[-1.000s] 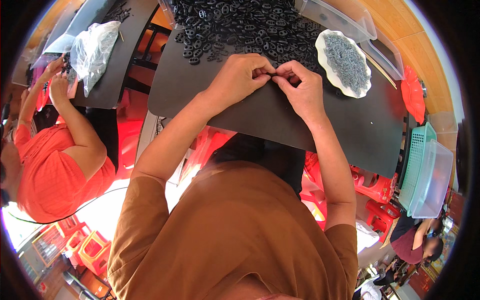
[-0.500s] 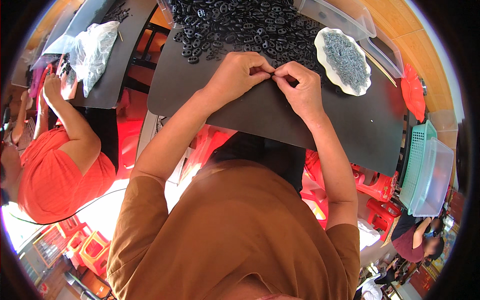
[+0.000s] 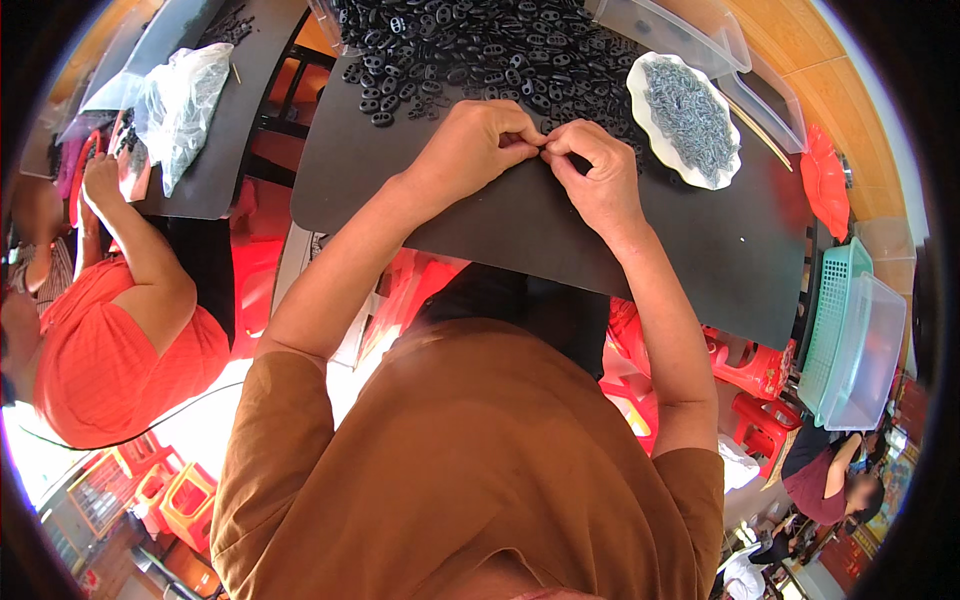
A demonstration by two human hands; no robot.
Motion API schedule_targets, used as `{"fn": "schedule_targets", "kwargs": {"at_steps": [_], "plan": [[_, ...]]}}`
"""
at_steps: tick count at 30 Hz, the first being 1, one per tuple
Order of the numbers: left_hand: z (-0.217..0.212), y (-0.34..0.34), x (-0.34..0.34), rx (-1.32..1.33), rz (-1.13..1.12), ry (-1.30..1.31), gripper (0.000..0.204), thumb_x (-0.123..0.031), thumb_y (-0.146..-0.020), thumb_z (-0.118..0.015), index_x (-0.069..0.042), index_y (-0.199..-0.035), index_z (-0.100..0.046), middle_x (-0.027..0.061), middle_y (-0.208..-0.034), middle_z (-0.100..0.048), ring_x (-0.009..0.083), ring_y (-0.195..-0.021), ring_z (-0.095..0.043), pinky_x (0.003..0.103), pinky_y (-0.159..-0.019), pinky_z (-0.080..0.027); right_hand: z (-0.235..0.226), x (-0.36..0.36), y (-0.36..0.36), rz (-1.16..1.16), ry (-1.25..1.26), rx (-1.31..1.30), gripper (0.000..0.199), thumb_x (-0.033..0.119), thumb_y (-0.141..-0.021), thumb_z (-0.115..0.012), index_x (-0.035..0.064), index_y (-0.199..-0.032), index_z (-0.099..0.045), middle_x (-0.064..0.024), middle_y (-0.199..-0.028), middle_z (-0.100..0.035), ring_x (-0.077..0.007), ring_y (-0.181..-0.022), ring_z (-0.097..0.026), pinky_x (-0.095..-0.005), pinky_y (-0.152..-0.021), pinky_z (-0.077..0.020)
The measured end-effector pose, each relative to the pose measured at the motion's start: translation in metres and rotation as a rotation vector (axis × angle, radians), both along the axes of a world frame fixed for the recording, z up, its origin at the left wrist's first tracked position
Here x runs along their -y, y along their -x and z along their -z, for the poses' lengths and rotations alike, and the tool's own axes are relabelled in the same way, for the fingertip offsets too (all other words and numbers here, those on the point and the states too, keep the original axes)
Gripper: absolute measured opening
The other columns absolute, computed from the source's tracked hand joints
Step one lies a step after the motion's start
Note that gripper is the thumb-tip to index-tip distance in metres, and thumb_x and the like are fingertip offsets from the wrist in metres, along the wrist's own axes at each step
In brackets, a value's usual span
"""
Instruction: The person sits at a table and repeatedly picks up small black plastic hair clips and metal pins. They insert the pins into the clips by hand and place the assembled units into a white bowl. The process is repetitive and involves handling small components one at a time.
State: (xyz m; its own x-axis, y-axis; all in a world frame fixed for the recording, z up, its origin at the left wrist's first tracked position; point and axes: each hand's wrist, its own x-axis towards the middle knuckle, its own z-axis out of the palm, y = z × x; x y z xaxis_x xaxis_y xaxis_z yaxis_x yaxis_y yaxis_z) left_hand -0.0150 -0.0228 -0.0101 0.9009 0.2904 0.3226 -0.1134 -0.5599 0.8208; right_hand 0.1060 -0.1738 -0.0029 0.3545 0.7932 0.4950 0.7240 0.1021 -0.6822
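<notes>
Over the dark table (image 3: 450,225), my left hand (image 3: 483,142) and my right hand (image 3: 598,172) meet fingertip to fingertip. Each is closed in a pinch of thumb and forefinger. Whatever lies between the tips is too small and covered to make out. Just beyond my hands spreads a heap of black plastic pieces with two holes (image 3: 470,55). A white scalloped plate (image 3: 722,181) stands to the right of my right hand, filled with small grey metallic-looking parts (image 3: 688,110).
Clear plastic bins (image 3: 690,35) stand behind the heap and plate. At the right are a red scalloped dish (image 3: 824,185) and a green basket (image 3: 830,330). A co-worker in red (image 3: 130,350) sits left, by another table with a plastic bag (image 3: 182,110). Red stools (image 3: 190,505) stand around.
My hands stay pinched together at nearly the same spot, with only a slight shift of the fingers. The view has moved a little.
</notes>
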Motion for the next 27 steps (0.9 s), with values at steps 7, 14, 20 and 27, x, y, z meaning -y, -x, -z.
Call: {"fn": "schedule_targets", "kwargs": {"at_steps": [7,14,20,27], "plan": [[0.006,-0.002,-0.002,0.018,0.02,-0.024,0.01,-0.001,-0.082,-0.074,-0.001,-0.091,-0.073,0.0059,-0.084,-0.069,0.0113,-0.07,-0.063,0.026,-0.064,-0.051,0.005,-0.001,-0.003,-0.013,0.002,0.063,0.011,-0.008,-0.074,-0.067,0.0007,-0.078,-0.061,-0.0108,-0.077,-0.064,-0.0286,-0.075,-0.064,-0.0361,-0.068,-0.0514],[-0.003,0.003,-0.003,-0.049,0.0,0.039,0.012,-0.002,-0.083,-0.074,0.0,-0.095,-0.072,0.0066,-0.084,-0.068,0.0121,-0.069,-0.063,0.027,-0.064,-0.05,0.003,-0.003,-0.004,0.033,-0.021,0.19,0.016,-0.005,-0.07,-0.072,0.0048,-0.077,-0.061,-0.0079,-0.078,-0.064,-0.0284,-0.076,-0.063,-0.0374,-0.069,-0.0502],[-0.005,0.004,0.001,-0.007,-0.018,0.037,0.015,-0.004,-0.085,-0.072,-0.001,-0.099,-0.072,0.0074,-0.085,-0.067,0.0133,-0.069,-0.062,0.028,-0.065,-0.05,-0.025,0.003,-0.013,0.077,0.093,0.217,0.016,-0.001,-0.07,-0.071,0.0069,-0.074,-0.058,-0.0066,-0.074,-0.062,-0.0272,-0.075,-0.062,-0.0377,-0.066,-0.0477],[-0.006,0.004,0.002,0.012,-0.001,-0.097,0.01,-0.01,-0.087,-0.07,-0.001,-0.092,-0.07,0.0104,-0.081,-0.067,0.0226,-0.073,-0.063,0.033,-0.067,-0.05,-0.079,0.035,-0.145,0.263,0.043,-0.26,0.011,0.006,-0.086,-0.069,0.0041,-0.096,-0.066,-0.0035,-0.082,-0.069,-0.011,-0.075,-0.066,-0.0271,-0.07,-0.0522]]}}
